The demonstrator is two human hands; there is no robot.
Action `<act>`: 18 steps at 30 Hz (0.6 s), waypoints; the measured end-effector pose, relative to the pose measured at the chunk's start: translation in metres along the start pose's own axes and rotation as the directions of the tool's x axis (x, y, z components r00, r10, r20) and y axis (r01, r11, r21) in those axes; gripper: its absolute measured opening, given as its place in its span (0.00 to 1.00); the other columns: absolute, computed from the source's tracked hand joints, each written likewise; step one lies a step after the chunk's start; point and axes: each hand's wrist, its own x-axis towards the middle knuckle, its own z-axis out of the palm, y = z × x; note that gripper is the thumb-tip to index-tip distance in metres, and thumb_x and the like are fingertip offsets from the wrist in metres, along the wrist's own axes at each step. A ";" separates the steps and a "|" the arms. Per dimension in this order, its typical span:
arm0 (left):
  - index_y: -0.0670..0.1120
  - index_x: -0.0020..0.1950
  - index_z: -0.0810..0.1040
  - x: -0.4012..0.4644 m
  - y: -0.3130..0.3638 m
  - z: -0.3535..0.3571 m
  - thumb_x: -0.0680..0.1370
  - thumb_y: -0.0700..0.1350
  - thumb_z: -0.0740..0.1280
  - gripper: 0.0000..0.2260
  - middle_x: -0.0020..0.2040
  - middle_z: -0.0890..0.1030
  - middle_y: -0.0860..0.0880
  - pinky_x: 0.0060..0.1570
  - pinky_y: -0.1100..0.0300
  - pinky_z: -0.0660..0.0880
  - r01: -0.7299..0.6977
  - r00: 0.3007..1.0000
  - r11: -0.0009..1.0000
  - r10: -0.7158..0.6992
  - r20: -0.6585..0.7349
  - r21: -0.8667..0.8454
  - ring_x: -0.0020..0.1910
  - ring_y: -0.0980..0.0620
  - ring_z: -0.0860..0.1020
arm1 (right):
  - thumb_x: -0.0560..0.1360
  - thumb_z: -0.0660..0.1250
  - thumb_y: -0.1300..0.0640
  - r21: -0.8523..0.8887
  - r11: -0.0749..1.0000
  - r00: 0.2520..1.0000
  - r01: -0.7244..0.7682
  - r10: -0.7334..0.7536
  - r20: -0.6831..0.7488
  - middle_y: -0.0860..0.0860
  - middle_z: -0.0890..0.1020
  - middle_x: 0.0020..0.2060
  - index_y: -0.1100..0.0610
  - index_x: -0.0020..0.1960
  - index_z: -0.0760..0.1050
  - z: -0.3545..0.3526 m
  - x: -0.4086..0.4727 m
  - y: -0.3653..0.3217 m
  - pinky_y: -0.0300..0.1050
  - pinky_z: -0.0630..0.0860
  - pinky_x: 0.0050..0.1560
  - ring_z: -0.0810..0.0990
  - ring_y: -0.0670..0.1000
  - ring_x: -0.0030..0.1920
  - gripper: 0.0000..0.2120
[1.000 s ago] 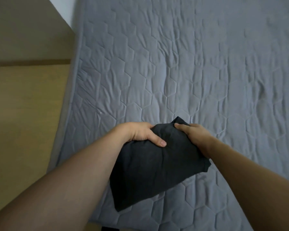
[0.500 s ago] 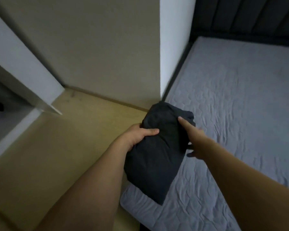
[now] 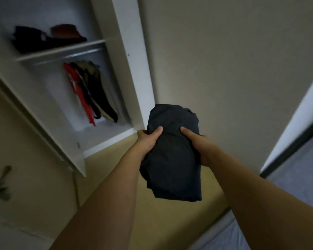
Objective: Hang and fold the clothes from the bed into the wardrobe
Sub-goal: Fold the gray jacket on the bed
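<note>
Both hands, left hand (image 3: 148, 139) and right hand (image 3: 200, 145), grasp a folded dark garment (image 3: 172, 154) at frame centre (above tan floor (image 3: 152, 222)); the open white wardrobe (image 3: 123, 56) fills the upper left.

Two bare forearms reach in from below, no sleeves in view; left hand (image 3: 149, 139) and right hand (image 3: 200, 144) wear nothing.

This is a bedroom in a home. An open white wardrobe (image 3: 65, 83) holds hanging clothes (image 3: 90, 92) below a shelf (image 3: 61, 50) stacked with folded garments (image 3: 43, 37), and well to its right lies a grey quilted bed (image 3: 296, 177).
</note>
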 end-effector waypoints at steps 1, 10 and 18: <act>0.49 0.73 0.60 0.005 0.009 -0.026 0.70 0.66 0.70 0.38 0.58 0.73 0.51 0.51 0.53 0.74 -0.032 0.999 0.999 0.031 -0.030 -0.032 0.48 0.51 0.77 | 0.61 0.77 0.38 -0.010 1.000 0.999 0.013 -0.012 0.049 0.56 0.79 0.56 0.61 0.65 0.70 0.026 0.007 -0.013 0.52 0.79 0.46 0.79 0.58 0.51 0.42; 0.44 0.73 0.66 0.104 0.093 -0.273 0.76 0.55 0.70 0.30 0.66 0.76 0.45 0.60 0.52 0.74 -0.231 0.923 0.964 0.175 -0.342 -0.130 0.59 0.45 0.77 | 0.65 0.72 0.33 -0.149 0.989 0.867 0.005 0.069 0.493 0.56 0.83 0.52 0.56 0.62 0.74 0.284 0.103 -0.124 0.49 0.79 0.39 0.82 0.57 0.51 0.35; 0.41 0.76 0.61 0.234 0.165 -0.426 0.77 0.52 0.68 0.32 0.69 0.71 0.40 0.64 0.50 0.71 -0.218 0.865 0.955 0.093 -0.493 -0.202 0.65 0.40 0.73 | 0.65 0.72 0.35 -0.244 0.964 0.823 0.105 0.054 0.565 0.57 0.82 0.53 0.57 0.63 0.73 0.451 0.213 -0.211 0.47 0.77 0.39 0.81 0.58 0.51 0.35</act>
